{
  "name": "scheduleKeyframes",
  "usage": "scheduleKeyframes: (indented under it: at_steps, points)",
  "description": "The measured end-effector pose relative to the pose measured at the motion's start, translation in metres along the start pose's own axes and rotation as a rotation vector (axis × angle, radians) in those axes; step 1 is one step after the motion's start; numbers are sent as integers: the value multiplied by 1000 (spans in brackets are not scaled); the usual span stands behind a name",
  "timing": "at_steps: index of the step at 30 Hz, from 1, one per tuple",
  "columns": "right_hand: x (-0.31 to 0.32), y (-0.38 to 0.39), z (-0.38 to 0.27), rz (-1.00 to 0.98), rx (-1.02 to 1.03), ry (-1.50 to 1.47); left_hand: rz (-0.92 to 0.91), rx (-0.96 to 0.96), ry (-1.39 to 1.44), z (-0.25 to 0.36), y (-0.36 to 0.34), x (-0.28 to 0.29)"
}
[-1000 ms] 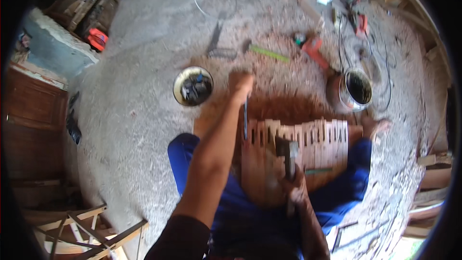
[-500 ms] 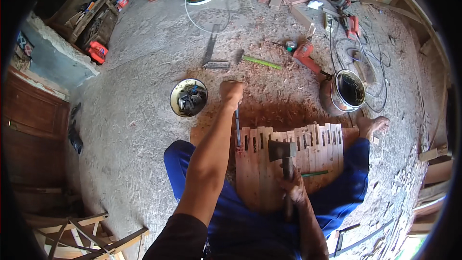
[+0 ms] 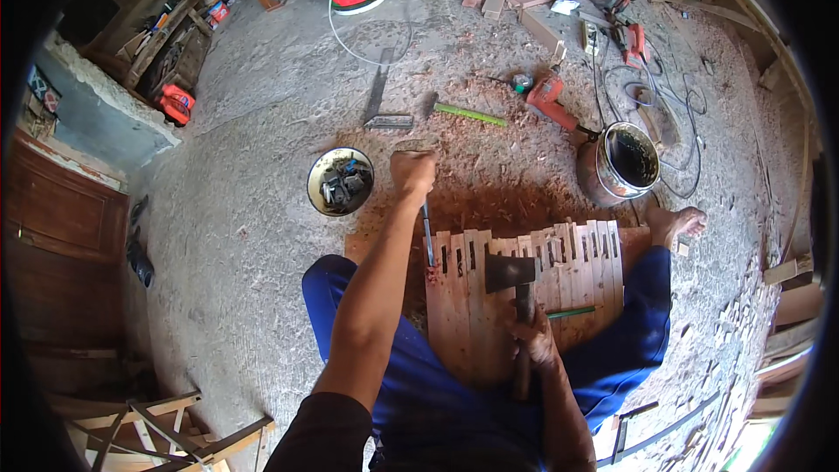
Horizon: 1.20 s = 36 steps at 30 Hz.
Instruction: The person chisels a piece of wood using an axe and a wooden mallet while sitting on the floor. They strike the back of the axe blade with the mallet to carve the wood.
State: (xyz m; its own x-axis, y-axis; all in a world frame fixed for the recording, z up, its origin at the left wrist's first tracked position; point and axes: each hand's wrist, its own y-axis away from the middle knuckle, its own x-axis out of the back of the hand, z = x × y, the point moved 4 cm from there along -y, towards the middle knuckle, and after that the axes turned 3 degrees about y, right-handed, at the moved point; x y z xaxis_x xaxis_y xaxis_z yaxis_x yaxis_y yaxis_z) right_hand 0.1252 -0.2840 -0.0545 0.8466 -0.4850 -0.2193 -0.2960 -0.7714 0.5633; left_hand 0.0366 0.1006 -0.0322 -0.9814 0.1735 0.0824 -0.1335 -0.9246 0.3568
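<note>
You're mid-chiselling: right hand (image 3: 535,343) fisted round the hammer (image 3: 514,284) over the notched planks (image 3: 524,288) on your lap, left hand (image 3: 412,173) gripping the chisel (image 3: 427,232) upright at their left edge, so I'd square the strike first; further off sit a bowl (image 3: 340,182) of dark bits and a black-filled pot (image 3: 619,163).

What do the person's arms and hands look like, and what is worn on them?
Both forearms are bare, and the left hand and the right hand wear no gloves. A dark short sleeve covers the left upper arm. No watch, ring or bracelet shows. The right upper arm is out of view.
</note>
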Motion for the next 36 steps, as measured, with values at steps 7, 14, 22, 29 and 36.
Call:
scheduleKeyframes:
  at_steps: [7, 14, 22, 29, 36]
  points:
    - [-3, 4, -7, -58, -74, -156, 40, 228, 10, -20, -25, -3]
    - [9, -7, 7, -60, -103, -116, -62, 253, 71, -32, -43, 7]
    - [4, 0, 0, -8, -69, -121, -49, 50, 91, -12, -15, -6]
    - [-5, 6, -6, -23, -148, -123, -44, 310, -49, -30, -40, 8]
    - [-2, 1, 5, -19, -95, -130, -787, 101, 615, 28, 48, 42]
